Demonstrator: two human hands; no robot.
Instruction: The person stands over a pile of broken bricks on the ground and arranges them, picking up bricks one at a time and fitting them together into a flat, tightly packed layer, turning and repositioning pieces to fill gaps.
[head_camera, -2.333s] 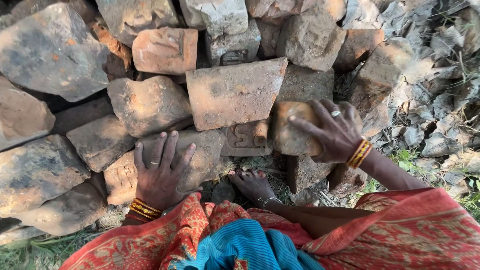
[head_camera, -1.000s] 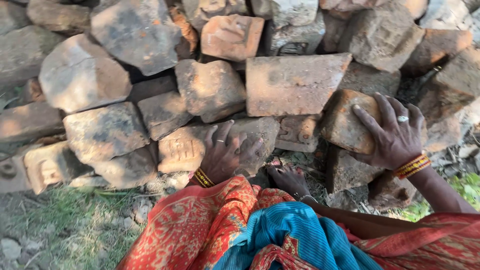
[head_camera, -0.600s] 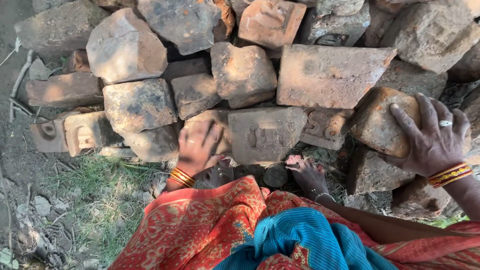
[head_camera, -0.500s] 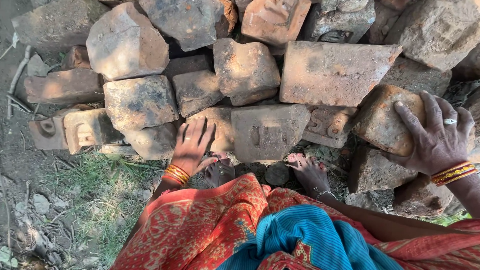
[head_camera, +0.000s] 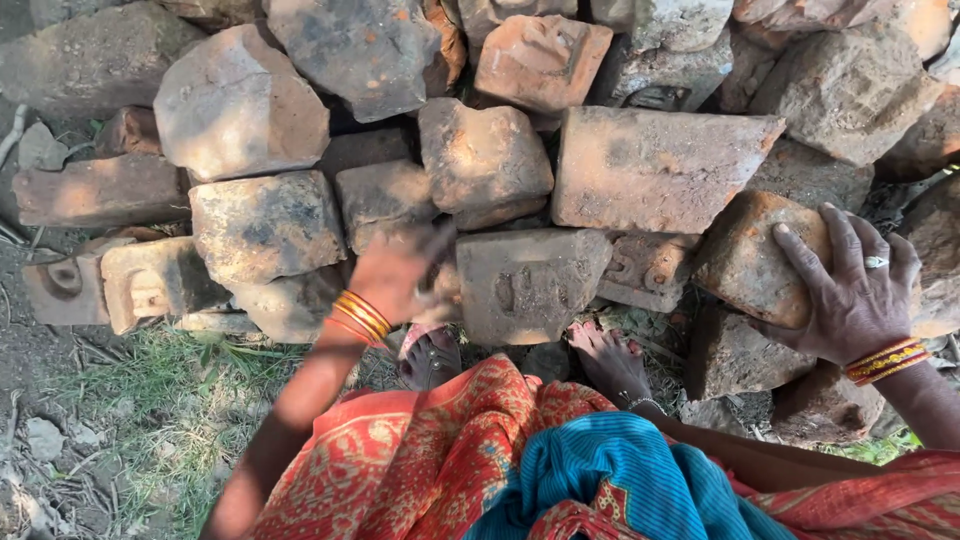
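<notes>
On the far left lies bare ground with a patch of grass (head_camera: 170, 420) in front of a heap of old bricks (head_camera: 265, 225). The left hand (head_camera: 400, 275) is blurred, held over the low bricks near the middle of the heap; I cannot tell how far its fingers are spread or whether it touches anything. Gold and red bangles (head_camera: 360, 315) ring its wrist. Below, two bare feet (head_camera: 610, 360) stand at the foot of the heap, above red and blue cloth (head_camera: 560, 470). To the right, the right hand (head_camera: 850, 295) lies spread wide, palm down, gripping a rounded orange brick (head_camera: 755, 255) that rests against the heap's right side; a ring shows on one finger.
</notes>
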